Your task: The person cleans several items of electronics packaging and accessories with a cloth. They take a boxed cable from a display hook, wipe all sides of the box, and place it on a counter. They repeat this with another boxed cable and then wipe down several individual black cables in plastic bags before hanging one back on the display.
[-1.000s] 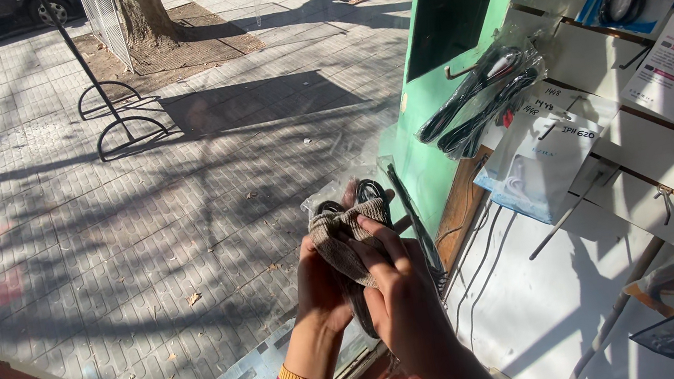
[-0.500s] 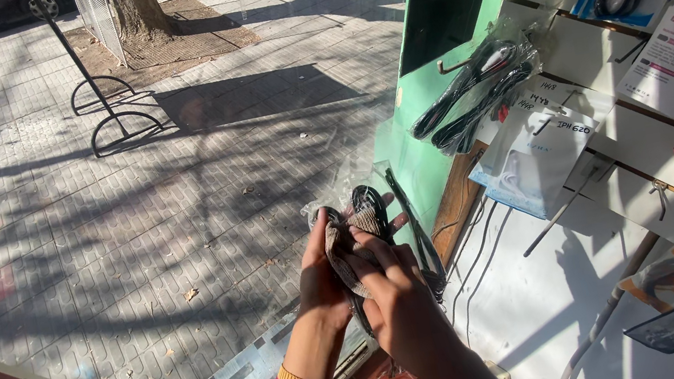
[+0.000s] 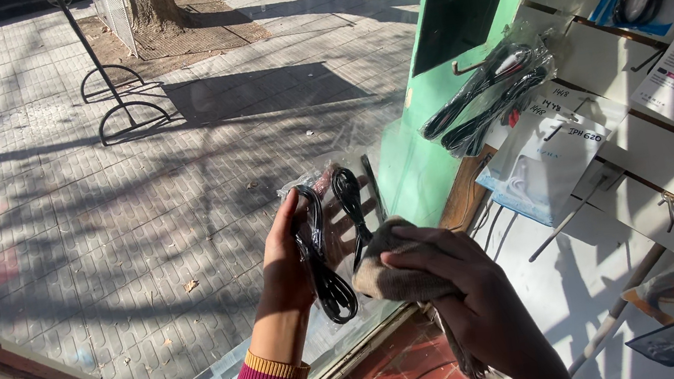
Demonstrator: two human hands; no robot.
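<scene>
L hand [image 3: 284,265] fingers grasp clear cable packet [image 3: 329,240], black coiled cords; R hand [image 3: 461,291] clenched on grey cloth [image 3: 391,275].

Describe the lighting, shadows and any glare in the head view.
Head view: hard, low sunlight; long tree shadows stripe the paved sidewalk through the window glass. The left hand and right hand are backlit and dark, sunlight glints off the clear bagged cable, and the white hook panel is nearly washed out. Focus is sharp.
</scene>
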